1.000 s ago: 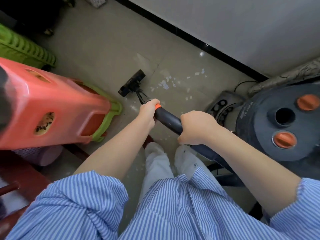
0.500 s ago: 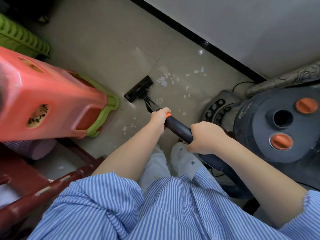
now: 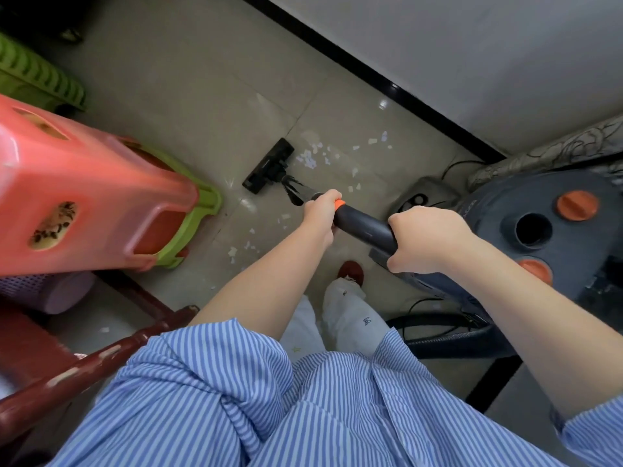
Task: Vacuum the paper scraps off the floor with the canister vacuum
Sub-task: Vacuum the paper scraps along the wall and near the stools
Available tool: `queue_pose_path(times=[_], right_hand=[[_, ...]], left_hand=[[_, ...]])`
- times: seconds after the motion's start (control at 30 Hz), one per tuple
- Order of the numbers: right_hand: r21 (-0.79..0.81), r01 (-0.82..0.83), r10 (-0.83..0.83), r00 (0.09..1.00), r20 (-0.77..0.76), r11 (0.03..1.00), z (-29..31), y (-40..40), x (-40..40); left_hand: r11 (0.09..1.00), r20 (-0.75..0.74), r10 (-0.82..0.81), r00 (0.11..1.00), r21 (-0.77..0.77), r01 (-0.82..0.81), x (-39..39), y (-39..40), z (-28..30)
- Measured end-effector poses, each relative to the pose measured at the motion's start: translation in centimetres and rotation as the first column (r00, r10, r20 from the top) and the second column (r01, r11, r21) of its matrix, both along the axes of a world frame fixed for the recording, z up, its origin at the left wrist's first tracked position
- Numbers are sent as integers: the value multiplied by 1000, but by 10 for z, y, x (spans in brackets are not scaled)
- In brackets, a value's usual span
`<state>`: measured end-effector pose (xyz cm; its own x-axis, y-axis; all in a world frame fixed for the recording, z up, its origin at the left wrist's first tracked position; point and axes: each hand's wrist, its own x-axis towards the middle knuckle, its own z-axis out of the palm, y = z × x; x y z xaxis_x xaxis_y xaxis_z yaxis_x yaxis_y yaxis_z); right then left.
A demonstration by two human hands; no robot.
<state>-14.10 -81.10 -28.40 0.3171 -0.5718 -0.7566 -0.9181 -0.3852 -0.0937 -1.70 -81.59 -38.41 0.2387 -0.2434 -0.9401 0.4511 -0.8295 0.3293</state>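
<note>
Seen from above, looking down past a blue striped shirt to a tiled floor. Left hand wrapped tight round the front of the dark vacuum wand, just behind its orange collar; right hand clenched round the same wand further back, towards the body.

Black floor nozzle now further out across the floor than a second ago, drawn up beside the main patch of paper scraps near the black skirting along the far edge of the floor. Patch not yet covered: nozzle at its left side, white bits still spread to the right of it. Second, smaller scatter of scraps left behind nearer the feet, beside the stool legs. Probably mid-sweep, with most of the litter still to lift and a pull back needed for the near scatter.

Canister vacuum, round and dark grey with orange knobs, at the right edge of the floor, close against the right forearm. Hose and a thin cable looping on the floor below it, near the feet, a likely snag on any step back. Red plastic stool stacked over a green one at the left edge, crowding the near scatter. Dark red wooden rail in the lower left corner. Red slipper toe and white trouser legs directly below the wand.
</note>
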Motion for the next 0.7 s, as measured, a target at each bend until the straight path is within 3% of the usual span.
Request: queue_pose_path(times=[0.7], right_hand=[[28, 249, -249, 969, 2, 968, 6, 17, -67]], left_hand=[[966, -14, -259, 966, 15, 260, -76, -14, 5]])
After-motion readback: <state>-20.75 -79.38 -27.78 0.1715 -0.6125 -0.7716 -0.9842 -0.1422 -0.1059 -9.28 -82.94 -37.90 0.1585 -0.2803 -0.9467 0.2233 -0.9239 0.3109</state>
